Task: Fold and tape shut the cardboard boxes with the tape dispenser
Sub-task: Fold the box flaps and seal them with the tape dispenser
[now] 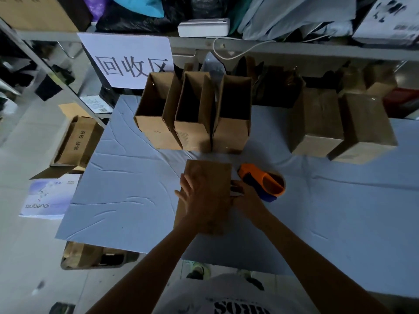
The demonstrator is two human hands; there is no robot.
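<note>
A small brown cardboard box (210,173) stands in front of me on the light blue table cover (127,189), its top flaps folded down. My left hand (199,200) lies flat on top of it with the fingers spread. At the box's right edge my right hand (243,198) pinches a pale strip, apparently tape. The orange and blue tape dispenser (263,181) lies on the table just right of the box, touching neither hand.
Three open boxes (195,114) stand in a row at the back of the table, two closed boxes (342,128) at the back right. A metal shelf with a paper sign (129,60) runs behind. More cartons (74,143) sit on the floor left.
</note>
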